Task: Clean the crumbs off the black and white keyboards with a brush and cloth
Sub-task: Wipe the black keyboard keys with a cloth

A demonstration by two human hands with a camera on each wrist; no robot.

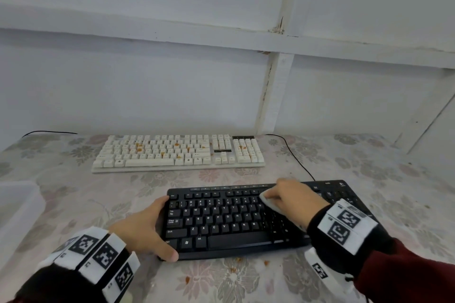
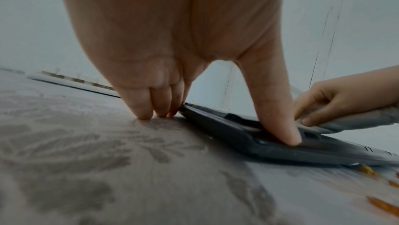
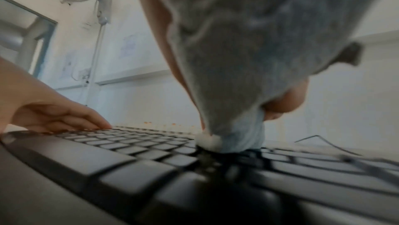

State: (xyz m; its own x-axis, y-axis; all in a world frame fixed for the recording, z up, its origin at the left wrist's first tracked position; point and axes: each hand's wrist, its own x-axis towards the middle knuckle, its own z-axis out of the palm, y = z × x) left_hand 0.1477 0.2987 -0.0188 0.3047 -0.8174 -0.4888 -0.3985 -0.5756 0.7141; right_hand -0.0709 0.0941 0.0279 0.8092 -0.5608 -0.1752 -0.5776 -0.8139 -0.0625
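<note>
While wiping the black keyboard [image 1: 231,219] near the table's [image 1: 406,179] front edge: right hand [image 1: 293,198] clenched round the cloth [image 1: 269,203], pressed on the upper key rows; left hand [image 1: 145,229] spread flat, bracing the left end. Risk: crumbs [image 1: 266,263] pushed into key gaps or off the front edge. White keyboard [image 1: 177,152], toward the back edge, not yet cleaned.

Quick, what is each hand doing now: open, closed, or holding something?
Left hand: open, fingers straight, bracing the left end of the black keyboard.
Right hand: closed on the cloth, pressing it onto the keys.
</note>
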